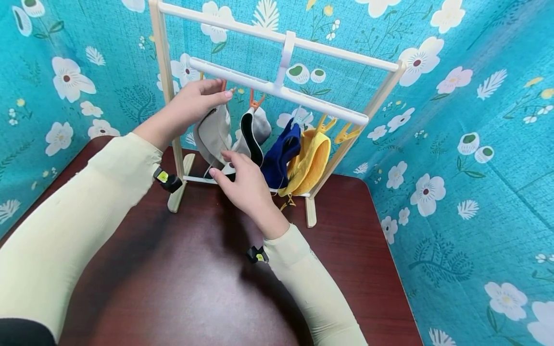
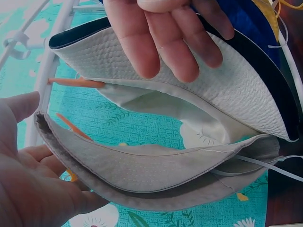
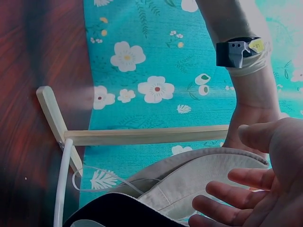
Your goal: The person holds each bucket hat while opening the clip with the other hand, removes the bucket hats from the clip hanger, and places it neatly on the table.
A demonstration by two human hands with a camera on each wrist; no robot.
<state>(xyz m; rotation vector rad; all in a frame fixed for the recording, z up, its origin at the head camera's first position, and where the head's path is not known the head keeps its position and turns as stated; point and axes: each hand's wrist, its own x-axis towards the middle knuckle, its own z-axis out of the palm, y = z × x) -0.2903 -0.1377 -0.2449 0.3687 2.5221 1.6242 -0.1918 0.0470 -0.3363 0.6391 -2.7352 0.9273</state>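
A beige bucket hat (image 1: pixel 213 132) with a thin cord hangs at the left of a white hanger bar (image 1: pixel 259 86). My left hand (image 1: pixel 196 101) is at its upper end beside an orange clip (image 2: pixel 75 126); the thumb stands apart and the fingers pass behind the brim, partly hidden. My right hand (image 1: pixel 248 185) hovers in front of the hats, fingers loosely spread, holding nothing. Beside the beige hat hangs a white hat with black lining (image 1: pixel 252 132) from another orange clip (image 1: pixel 256 100). Farther right are a navy hat (image 1: pixel 281 156) and a yellow hat (image 1: pixel 309 158).
A wooden rack (image 1: pixel 381 91) carries the hanger bar and stands at the back of a dark red-brown table (image 1: pixel 195 278). Yellow clips (image 1: pixel 346 134) hang at the bar's right end. Blue flowered cloth (image 1: pixel 454 192) surrounds the table's back and sides.
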